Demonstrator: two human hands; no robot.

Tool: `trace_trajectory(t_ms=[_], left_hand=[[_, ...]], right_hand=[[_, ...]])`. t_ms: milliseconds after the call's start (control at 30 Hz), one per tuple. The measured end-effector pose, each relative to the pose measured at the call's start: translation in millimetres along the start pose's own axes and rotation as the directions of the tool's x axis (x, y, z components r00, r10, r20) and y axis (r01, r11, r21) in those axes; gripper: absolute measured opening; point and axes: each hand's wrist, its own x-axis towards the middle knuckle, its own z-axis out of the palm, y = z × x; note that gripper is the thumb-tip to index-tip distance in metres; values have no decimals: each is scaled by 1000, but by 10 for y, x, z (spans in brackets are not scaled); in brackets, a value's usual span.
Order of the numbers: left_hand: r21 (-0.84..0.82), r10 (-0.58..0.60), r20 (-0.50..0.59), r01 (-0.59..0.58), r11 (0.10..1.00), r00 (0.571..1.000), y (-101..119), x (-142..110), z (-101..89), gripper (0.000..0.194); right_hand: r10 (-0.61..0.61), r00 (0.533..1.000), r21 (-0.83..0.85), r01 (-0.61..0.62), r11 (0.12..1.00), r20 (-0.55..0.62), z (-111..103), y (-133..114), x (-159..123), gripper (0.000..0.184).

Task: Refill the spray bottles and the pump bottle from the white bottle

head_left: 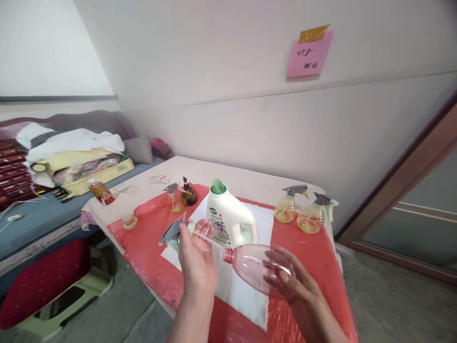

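Note:
A grey trigger spray head (171,231) is in my left hand (197,257), gripped between the thumb and fingers. Its thin clear tube (210,240) reaches toward the neck of a pink transparent bottle (250,267); I cannot tell whether the tip is inside. My right hand (291,276) is wrapped around the base of this bottle, which lies tilted with its neck to the left. Just behind the hands stands a large white detergent jug (228,214) with a green cap set in its mouth (217,186).
Two yellowish spray bottles (285,209) stand at the right. A pink spray bottle (174,202) and a dark pump bottle (189,195) stand back left, near a tape roll (129,221). A white cloth (246,305) lies over red sheeting (153,262). A stool (60,281) stands left.

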Motion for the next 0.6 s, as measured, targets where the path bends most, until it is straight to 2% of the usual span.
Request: trace_trajectory(t_ms=[100,167,233,367,433,600], left_hand=[[38,-75,126,71,997,989,-151,-173,8,35],[81,-146,168,134,988,975,-254,-302,15,38],[111,-181,176,164,980,968,-340,-404,23,41],[130,-179,156,159,979,971,-444,-475,38,43],[144,-181,166,158,977,969,-472,-469,41,43],[173,-175,205,141,975,963,-481,-442,50,42]], right_hand=[[-28,1000,69,28,997,1,118,88,-38,62],[-70,998,104,71,992,-9,177,152,-58,61],[-108,993,121,112,986,-38,218,198,-83,62],[-137,985,132,151,980,-107,240,206,-148,64],[-119,987,164,136,977,-110,218,179,-169,63],[-38,999,259,33,965,15,139,105,-189,60]])
